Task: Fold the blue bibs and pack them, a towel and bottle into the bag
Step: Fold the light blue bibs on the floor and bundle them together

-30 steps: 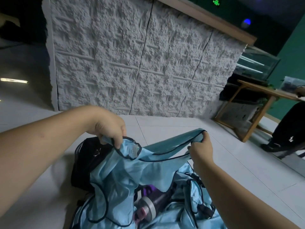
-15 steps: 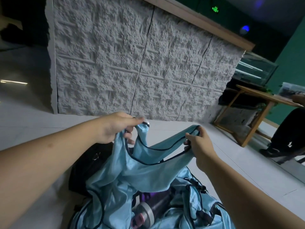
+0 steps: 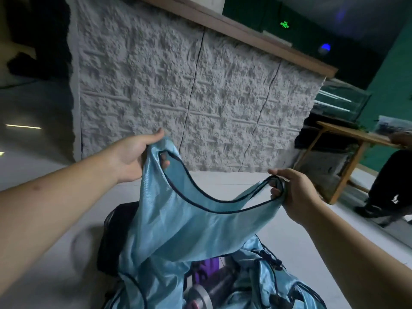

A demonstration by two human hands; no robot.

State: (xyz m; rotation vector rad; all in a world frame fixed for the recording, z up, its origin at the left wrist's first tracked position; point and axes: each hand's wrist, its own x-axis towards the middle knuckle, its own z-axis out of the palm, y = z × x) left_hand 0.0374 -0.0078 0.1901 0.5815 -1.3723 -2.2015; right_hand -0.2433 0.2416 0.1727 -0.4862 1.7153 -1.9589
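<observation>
My left hand [image 3: 133, 157] is up at centre-left, fingers and thumb pinching one shoulder strap of a blue bib [image 3: 178, 224]. The strap is gathered in that grip, fingertips curled behind the fabric. The bib hangs between both hands, its dark-trimmed neckline sagging in a curve, the body of it draping down toward me. Behind and left of the hanging cloth sits a black bag [image 3: 113, 239] on the pale floor [image 3: 55, 253]; I can't tell whether it's unzipped. Near the bottom edge, under the held bib, more blue bibs [image 3: 267, 284] lie in a crumpled pile. A bottle [image 3: 207, 291] with a purple part and a grey cap lies among them, partly covered. Towel: can't make one out. My right hand [image 3: 296, 195] is at centre-right, lower than the left, fingers clenched round the bib's other shoulder strap, bunching it. Far behind stands a rough white textured wall panel [image 3: 189, 103]. Far right, a wooden table [image 3: 347, 150], and a person in dark clothes [image 3: 392, 188] at the frame edge.
</observation>
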